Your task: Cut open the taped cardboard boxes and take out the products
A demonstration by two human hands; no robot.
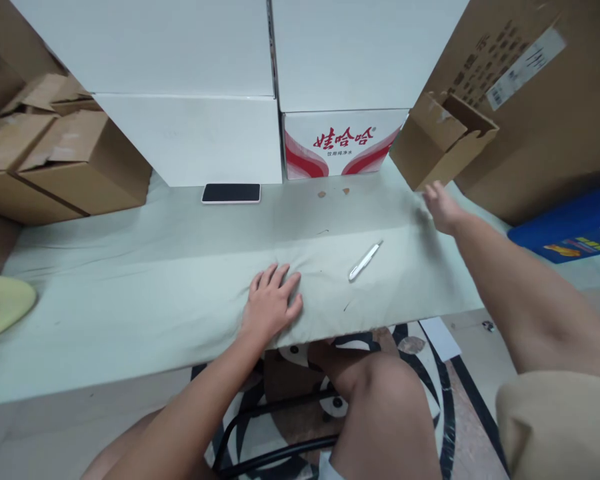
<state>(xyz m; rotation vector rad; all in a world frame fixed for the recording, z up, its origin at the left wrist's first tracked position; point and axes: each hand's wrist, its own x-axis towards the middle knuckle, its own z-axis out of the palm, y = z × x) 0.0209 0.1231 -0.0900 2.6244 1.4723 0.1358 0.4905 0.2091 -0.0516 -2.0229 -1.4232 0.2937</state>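
Note:
My left hand (pixel 273 301) lies flat on the pale green cloth, its fingers spread and nothing under it that I can see. To its right rests a slim white pen-like tool (pixel 365 261) with a thin pointed tip. My right hand (pixel 443 208) is stretched out to the right, at the lower front corner of a small brown cardboard box (pixel 443 143). That box stands with its top flaps up. The right fingers are bent and slightly blurred; whether they grip the box or only sit beside it, I cannot make out.
A phone (pixel 231 193) lies before stacked white cartons (pixel 190 140), one with red print (pixel 347 143). Brown boxes (pixel 65 163) stand left, a large carton (pixel 545 133) and a blue container (pixel 575 223) right. A yellow object (pixel 5 303) sits at the left edge. Small brown scraps (pixel 322 195) dot the cloth (pixel 130 300).

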